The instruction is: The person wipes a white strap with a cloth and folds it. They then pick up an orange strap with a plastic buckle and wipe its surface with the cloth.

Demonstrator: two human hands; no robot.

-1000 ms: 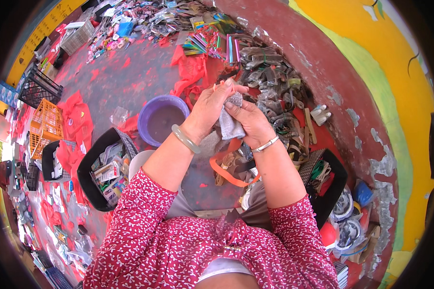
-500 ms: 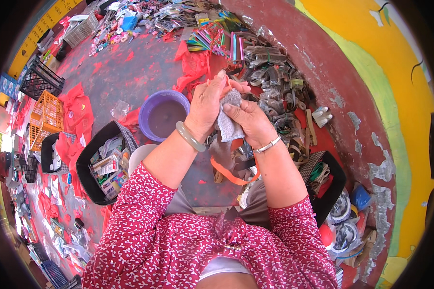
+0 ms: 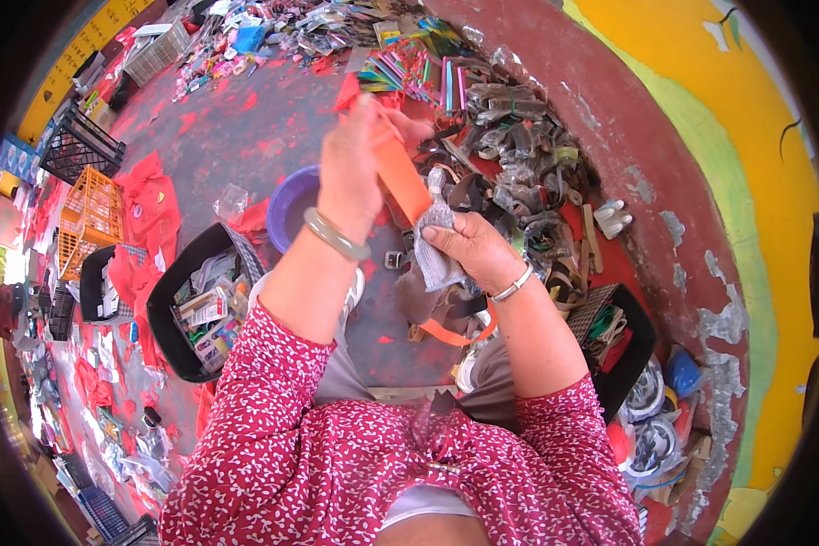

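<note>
An orange strap, belt-like, is stretched between my two hands. My left hand, smeared by motion, is closed on its upper end. In my right hand a grey cloth is pinched around the strap, with the thumb on top. Below the cloth the strap continues as a loose loop, curving under my right wrist. A metal buckle shows left of the cloth; whether it belongs to this strap I cannot tell. Left of my hands stands a purple basin, partly hidden by my left wrist.
A heap of belts and plastic-wrapped goods lies along the wall at right. Black baskets stand at my left and right. An orange crate is farther left. White gloves lie by the wall.
My left hand has moved up and left, away from the cloth, drawing out a length of orange strap. My right hand with the cloth has shifted slightly down and right.
</note>
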